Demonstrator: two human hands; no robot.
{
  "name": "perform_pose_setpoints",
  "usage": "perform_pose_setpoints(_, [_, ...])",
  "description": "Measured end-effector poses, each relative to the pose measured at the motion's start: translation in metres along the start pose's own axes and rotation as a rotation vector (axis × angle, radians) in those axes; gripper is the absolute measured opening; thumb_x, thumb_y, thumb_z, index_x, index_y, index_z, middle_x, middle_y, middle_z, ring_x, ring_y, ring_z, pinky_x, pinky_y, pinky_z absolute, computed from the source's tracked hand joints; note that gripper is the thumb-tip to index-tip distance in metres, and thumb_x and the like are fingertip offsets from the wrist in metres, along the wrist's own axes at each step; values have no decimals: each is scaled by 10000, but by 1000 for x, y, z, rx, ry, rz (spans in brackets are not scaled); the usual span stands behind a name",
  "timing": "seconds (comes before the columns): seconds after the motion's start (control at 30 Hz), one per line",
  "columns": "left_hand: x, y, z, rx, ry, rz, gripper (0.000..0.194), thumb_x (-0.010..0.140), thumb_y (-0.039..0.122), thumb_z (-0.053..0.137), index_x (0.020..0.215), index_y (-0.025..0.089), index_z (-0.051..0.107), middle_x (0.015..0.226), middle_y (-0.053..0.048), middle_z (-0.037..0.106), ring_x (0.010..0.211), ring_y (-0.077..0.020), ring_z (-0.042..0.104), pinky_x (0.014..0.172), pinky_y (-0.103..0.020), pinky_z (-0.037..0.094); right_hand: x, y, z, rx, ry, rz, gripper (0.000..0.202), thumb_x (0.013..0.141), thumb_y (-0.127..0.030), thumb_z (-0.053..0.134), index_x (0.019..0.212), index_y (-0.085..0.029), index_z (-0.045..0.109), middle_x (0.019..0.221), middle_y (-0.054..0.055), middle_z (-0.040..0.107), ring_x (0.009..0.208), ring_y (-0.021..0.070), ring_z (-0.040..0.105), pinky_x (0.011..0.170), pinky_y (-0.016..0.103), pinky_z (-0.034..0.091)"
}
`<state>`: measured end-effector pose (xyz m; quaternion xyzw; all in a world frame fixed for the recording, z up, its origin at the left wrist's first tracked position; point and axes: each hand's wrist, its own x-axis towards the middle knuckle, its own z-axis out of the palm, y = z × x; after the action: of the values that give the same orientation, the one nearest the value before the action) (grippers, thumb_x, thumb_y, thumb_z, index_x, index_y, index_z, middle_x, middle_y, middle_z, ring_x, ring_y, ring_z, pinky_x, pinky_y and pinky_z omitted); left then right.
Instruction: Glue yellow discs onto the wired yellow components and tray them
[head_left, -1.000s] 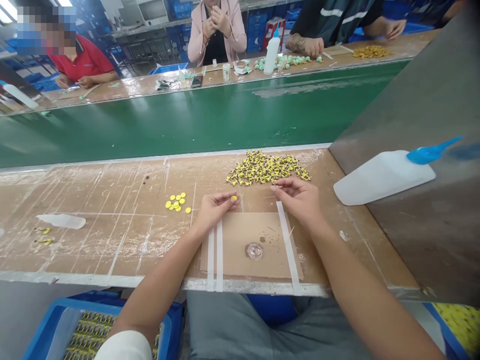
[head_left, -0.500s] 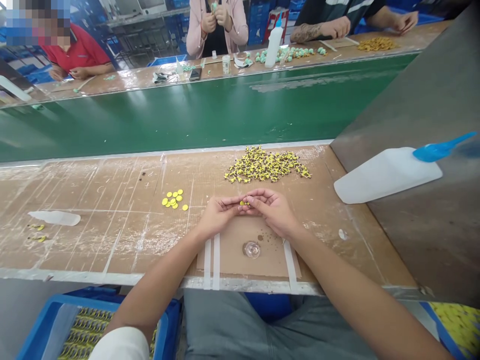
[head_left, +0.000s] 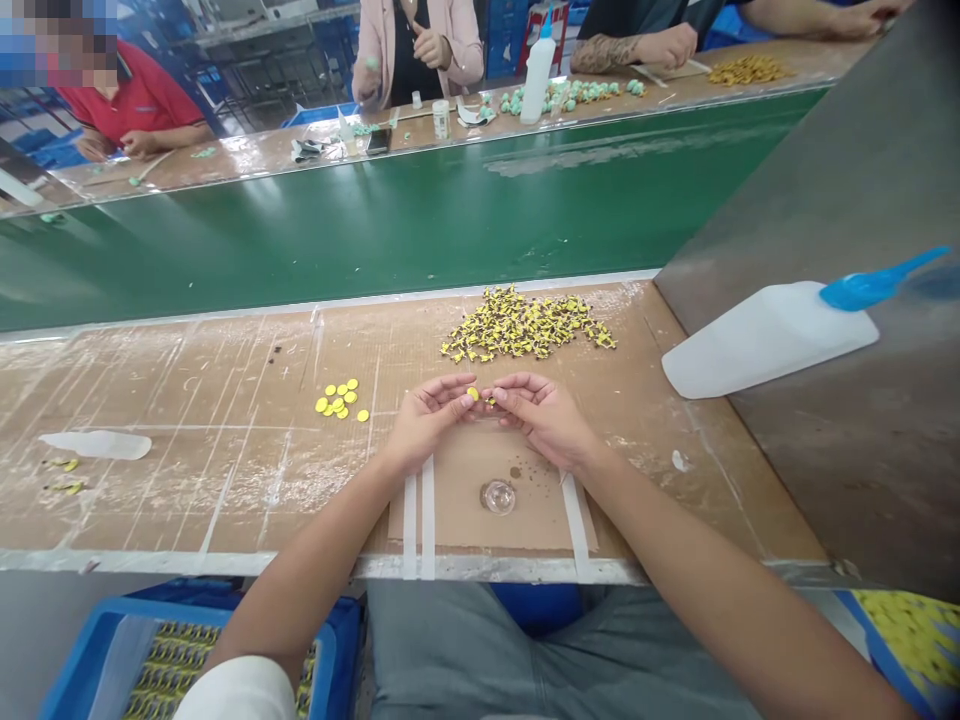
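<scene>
Between its thumb and fingers my left hand (head_left: 429, 418) pinches a yellow disc (head_left: 473, 394). Close beside it, my right hand (head_left: 546, 415) is closed on a small yellow and dark piece (head_left: 491, 400), partly covered by the fingers. Both hands are above the top of a taped cardboard sheet (head_left: 457, 510), on which a small clear glass dish (head_left: 499, 497) stands. Beyond the hands lies a pile of small yellow and dark pieces (head_left: 529, 325). Several loose yellow discs (head_left: 339, 398) lie left of my left hand.
A white bottle with a blue nozzle (head_left: 769, 340) leans at the metal wall on the right. A smaller translucent bottle (head_left: 97, 444) lies at the left near yellow and dark pieces. Behind the green strip (head_left: 337, 235), other people work. A blue crate (head_left: 82, 660) stands below the table's edge.
My hands have drawn slightly apart, and the yellow disc now shows at my left fingertips. Across the way, the person in pink has lowered one hand. The whole view has shifted slightly.
</scene>
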<state>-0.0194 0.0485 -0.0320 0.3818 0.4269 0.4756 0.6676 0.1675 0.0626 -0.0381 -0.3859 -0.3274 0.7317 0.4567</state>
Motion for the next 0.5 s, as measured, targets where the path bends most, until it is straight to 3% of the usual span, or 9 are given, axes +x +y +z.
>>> perform_pose_setpoints(0.2, [0, 1, 3, -85, -22, -52, 304, 699, 299, 860, 963, 182, 766, 993, -73, 784, 905, -188, 728, 945, -359, 530, -1, -1, 2, 0, 11, -62, 356, 583, -348, 935, 830, -211, 719, 836, 6, 778, 771, 153, 740, 665, 235, 610])
perform_pose_setpoints(0.5, [4, -1, -5, -161, -6, -77, 305, 690, 207, 861, 976, 143, 778, 953, -80, 778, 851, -131, 705, 848, -249, 529, -11, -9, -10, -159, 30, -194, 399, 633, -390, 911, 944, -209, 738, 897, 48, 785, 840, 200, 755, 719, 297, 652])
